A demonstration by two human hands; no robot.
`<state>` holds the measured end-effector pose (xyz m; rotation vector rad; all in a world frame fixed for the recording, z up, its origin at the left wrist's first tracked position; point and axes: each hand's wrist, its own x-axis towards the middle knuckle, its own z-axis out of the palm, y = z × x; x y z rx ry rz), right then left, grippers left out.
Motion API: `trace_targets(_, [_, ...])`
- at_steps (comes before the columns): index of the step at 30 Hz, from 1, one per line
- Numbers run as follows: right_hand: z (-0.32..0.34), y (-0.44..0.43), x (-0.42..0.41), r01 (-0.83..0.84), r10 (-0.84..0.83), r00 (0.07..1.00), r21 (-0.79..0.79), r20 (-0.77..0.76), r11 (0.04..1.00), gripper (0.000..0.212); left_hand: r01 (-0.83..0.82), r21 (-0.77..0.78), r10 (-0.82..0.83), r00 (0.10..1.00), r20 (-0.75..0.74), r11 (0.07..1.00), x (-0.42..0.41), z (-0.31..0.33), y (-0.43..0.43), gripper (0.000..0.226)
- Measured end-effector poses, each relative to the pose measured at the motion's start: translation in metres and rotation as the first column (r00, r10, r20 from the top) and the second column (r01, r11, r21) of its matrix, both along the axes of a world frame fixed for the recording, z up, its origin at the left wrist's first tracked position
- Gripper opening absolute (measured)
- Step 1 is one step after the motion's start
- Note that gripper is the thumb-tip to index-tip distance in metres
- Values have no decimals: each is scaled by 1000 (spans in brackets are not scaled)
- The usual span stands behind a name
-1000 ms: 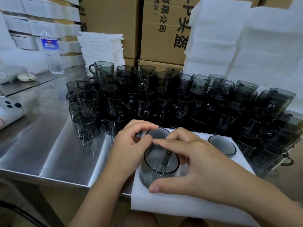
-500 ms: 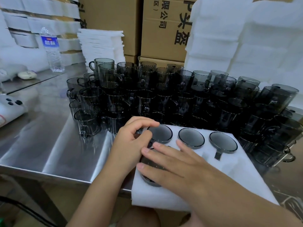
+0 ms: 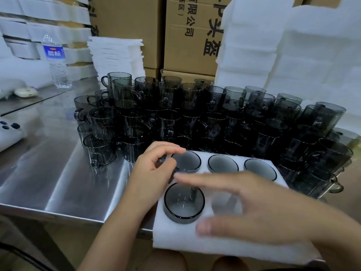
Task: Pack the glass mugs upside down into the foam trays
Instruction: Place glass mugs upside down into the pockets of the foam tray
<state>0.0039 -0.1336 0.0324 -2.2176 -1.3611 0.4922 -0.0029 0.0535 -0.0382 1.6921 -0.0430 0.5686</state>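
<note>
A white foam tray (image 3: 195, 243) lies at the table's front edge and overhangs it. Three smoky glass mugs sit upside down in its back row (image 3: 187, 160) (image 3: 222, 164) (image 3: 257, 167). A fourth upside-down mug (image 3: 183, 202) sits in the front-left pocket. My left hand (image 3: 150, 173) has curled fingers that pinch the tray's back-left corner beside the first mug. My right hand (image 3: 263, 208) hovers blurred over the tray's front, fingers spread, holding nothing. Beneath it an empty pocket (image 3: 222, 202) shows. Several upright mugs (image 3: 195, 118) crowd the table behind the tray.
The steel table (image 3: 48, 173) has bare surface to the left. A water bottle (image 3: 56, 61) and a white device (image 3: 7, 132) are at the far left. Foam sheets (image 3: 117, 53), cardboard boxes (image 3: 191, 36) and tall foam stacks (image 3: 293, 55) line the back.
My right hand pressed the front-left mug down into its pocket, then lifted off and moved right. The left hand stayed at the tray's back-left corner.
</note>
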Motion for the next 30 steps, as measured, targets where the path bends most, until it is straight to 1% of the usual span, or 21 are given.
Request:
trace_targets(1, [10,-4,3,93,-88,994,76,-68,993,52,-1,1,1,1000,-2,1000,0,0,0,42])
trace_targets(2, [17,-7,10,189,-179,981,145,-80,971,41,-5,9,5,1000,-2,1000,0,0,0,41])
trace_targets(3, [20,-10,22,302,-309,951,214,4,929,30,-10,15,10,1000,-2,1000,0,0,0,41])
trace_targets(4, [22,-9,39,385,-422,899,249,116,889,20,-13,19,13,1000,-5,1000,0,1,-1,41])
trace_targets(5, [23,-9,50,425,-487,838,264,247,866,18,-15,22,15,1000,-6,1000,-1,1,-1,42])
trace_targets(6, [24,-8,61,438,-500,778,241,380,866,21,-16,27,16,1000,-5,1000,-1,1,-1,42])
trace_targets(7, [23,-8,73,442,-478,729,195,491,875,24,-17,32,17,1000,-5,999,-1,2,-1,42])
trace_targets(8, [22,-7,82,431,-424,714,127,556,893,25,-17,35,17,1000,-8,999,-1,2,-1,42])
trace_targets(9, [20,-7,89,414,-362,730,47,580,909,26,-15,34,16,1000,-13,999,-1,2,-1,42])
trace_targets(10, [17,-5,93,393,-302,753,-30,585,919,25,-12,30,13,1000,-20,999,-1,2,-1,43])
trace_targets(12, [11,-1,99,345,-214,797,-134,565,929,23,-13,31,14,999,-31,999,-2,3,0,45])
trace_targets(14, [7,1,100,315,-181,830,-176,528,933,20,-30,44,31,999,-31,999,-1,2,0,44])
trace_targets(17, [3,1,103,313,-194,850,-175,489,933,12,-52,73,55,998,-35,996,-2,3,0,33])
trace_targets(19, [1,1,103,293,-189,867,-167,461,941,10,-48,74,51,998,-43,996,-2,4,0,27])
trace_targets(24, [-5,-4,102,281,-216,899,-123,381,952,14,-21,73,23,999,-35,997,-4,3,0,30])
trace_targets(26, [-8,-6,101,282,-225,892,-94,392,955,14,-9,71,12,999,-41,997,-4,3,0,30])
trace_targets(30, [-10,-9,98,258,-210,862,-44,461,965,16,-18,92,22,999,-40,996,-3,1,-1,30])
